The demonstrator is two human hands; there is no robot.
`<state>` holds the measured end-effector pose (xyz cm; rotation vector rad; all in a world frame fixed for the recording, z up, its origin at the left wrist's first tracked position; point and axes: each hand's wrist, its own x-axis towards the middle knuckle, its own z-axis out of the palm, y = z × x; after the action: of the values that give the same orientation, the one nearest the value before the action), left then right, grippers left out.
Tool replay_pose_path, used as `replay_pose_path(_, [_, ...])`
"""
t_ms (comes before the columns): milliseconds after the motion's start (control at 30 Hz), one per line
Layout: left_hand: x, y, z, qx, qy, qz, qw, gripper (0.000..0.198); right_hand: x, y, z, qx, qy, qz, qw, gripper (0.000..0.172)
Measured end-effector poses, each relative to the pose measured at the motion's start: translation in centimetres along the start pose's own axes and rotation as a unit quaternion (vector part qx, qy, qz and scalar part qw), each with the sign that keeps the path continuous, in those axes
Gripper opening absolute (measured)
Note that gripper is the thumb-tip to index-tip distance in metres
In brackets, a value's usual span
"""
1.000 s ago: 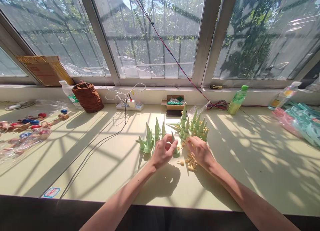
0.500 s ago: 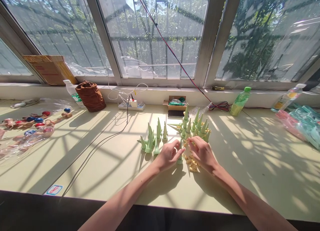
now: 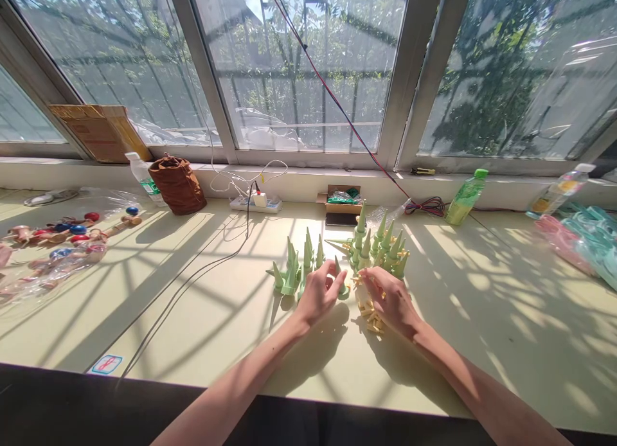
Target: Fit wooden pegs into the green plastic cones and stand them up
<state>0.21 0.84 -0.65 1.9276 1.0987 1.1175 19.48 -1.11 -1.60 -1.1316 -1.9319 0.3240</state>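
My left hand [image 3: 319, 290] is closed around a pale green spiked cone [image 3: 340, 280], which stands upright between thumb and fingers. To its right, my right hand [image 3: 389, 297] pinches at a small yellow peg [image 3: 356, 279]; its fingertips partly hide the piece. Below that hand lies a loose heap of yellow pegs [image 3: 372, 319]. Behind my left hand is a group of green cones [image 3: 289, 276], most of them upright. Beyond my right hand stands a denser cluster of cones [image 3: 384, 240], with yellow bits showing on some.
A small open carton [image 3: 343, 208], a power strip [image 3: 255, 205] and a brown bag [image 3: 177, 186] line the back. A green bottle [image 3: 466, 198] stands at the right. Wooden toys with coloured balls [image 3: 72, 231] lie left; bagged plastic pieces [image 3: 585, 240] lie far right.
My left hand has shifted slightly up the table, and the cone with it has moved left, away from my right hand. My right hand stays beside the peg heap.
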Motion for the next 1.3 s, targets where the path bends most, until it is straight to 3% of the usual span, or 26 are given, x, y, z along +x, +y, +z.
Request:
replay_pose_path(233, [0.02,0.07,-0.01,0.002,0.014,0.015,1.0,0.016,-0.2,-0.24,0.18,0.001,-0.013,-0.004,1.0,0.025])
replay_pose_path(533, [-0.1,0.13,0.13,-0.032,-0.013,-0.003,0.999,0.024,-0.26,0.07,0.46,-0.008,-0.034,-0.036,0.999,0.027])
replay_pose_path(900, [0.43,0.13,0.03,-0.133,0.037,-0.06,0.989,0.03,-0.33,-0.3,0.28,0.014,0.028,-0.064,0.997,0.018])
replay_pose_path(1300, [0.88,0.26,-0.15,-0.247,0.026,-0.106,0.963,0.034,-0.14,-0.11,0.4,0.018,0.072,-0.094,0.993,0.014])
